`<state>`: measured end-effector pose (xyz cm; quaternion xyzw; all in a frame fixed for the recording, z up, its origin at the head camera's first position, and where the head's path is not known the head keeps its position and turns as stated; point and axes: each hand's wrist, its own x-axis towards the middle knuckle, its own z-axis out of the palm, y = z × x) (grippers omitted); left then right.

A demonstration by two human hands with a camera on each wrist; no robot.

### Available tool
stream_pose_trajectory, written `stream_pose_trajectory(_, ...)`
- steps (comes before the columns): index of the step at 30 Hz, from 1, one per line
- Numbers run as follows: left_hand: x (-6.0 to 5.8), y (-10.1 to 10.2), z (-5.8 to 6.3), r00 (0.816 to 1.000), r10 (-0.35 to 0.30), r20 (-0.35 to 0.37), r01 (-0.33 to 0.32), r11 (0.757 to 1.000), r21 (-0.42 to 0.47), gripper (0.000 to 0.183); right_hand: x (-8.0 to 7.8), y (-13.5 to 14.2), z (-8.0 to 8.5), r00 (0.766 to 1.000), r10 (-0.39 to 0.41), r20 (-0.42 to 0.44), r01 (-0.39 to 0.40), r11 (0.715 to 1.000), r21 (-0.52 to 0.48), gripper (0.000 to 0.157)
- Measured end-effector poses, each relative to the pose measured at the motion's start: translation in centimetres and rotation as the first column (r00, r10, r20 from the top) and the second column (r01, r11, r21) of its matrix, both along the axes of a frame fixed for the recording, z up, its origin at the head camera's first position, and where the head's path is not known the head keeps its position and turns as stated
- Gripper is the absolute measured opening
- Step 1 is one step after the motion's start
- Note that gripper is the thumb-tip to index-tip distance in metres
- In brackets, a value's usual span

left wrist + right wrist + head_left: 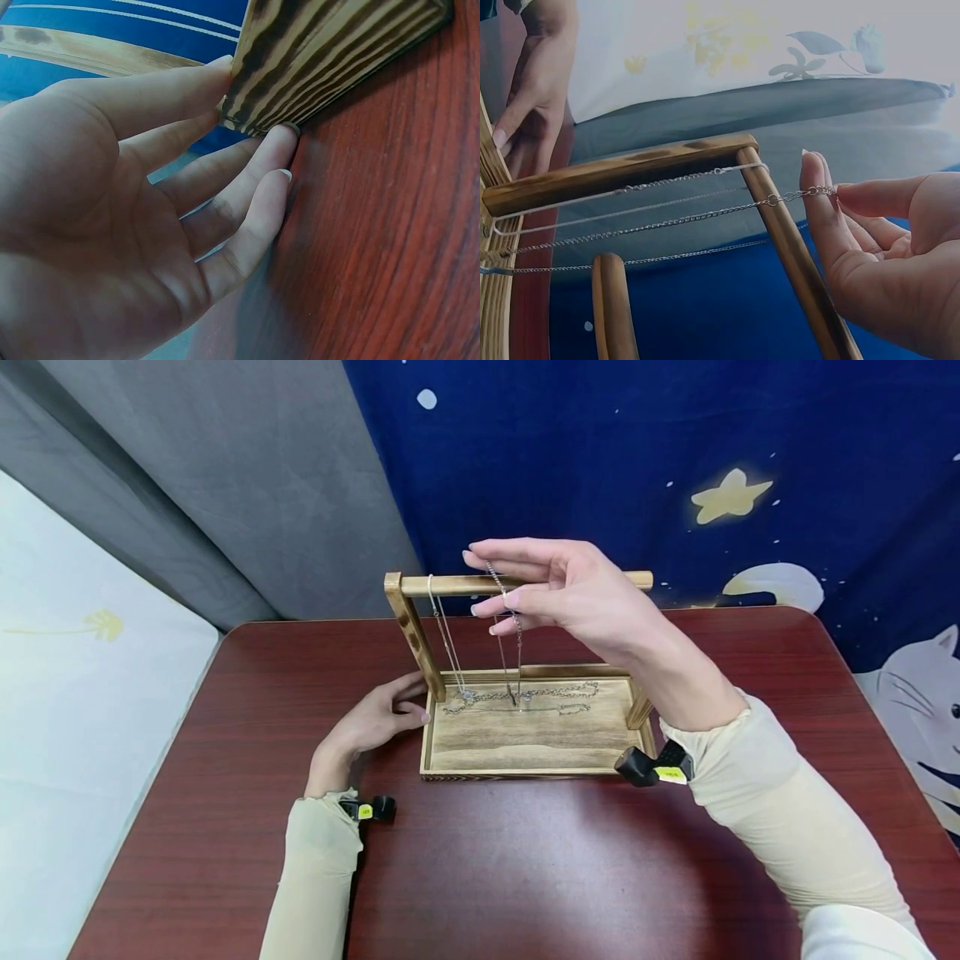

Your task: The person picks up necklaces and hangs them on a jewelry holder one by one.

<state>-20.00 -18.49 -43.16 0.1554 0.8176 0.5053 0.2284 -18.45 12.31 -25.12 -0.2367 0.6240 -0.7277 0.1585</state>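
One right hand [558, 585]: raised beside crossbar [450, 585], tray's twelve o'clock; pinching necklace [772, 200].
Left hand [386, 714]: nine o'clock, unclenched, fingertips touching tray [525, 756].
Necklace: hanging from right fingertips toward six o'clock.

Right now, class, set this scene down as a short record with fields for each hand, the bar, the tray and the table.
Left hand: touches the tray at its left side
Right hand: pinches a chain above the tray
Bar: a necklace hangs near its left end
Tray: loose chains lie in it
Table: dark red, under the tray
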Motion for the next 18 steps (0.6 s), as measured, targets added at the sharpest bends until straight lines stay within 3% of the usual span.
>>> stream_pose_trajectory(18,0.0,0.1,0.0,1.000,0.001,-0.006,-0.001,1.000,-0.002,0.073,-0.4,-2.5,-0.9,1.000,0.002,0.010,-0.002,1.000,-0.018,0.046)
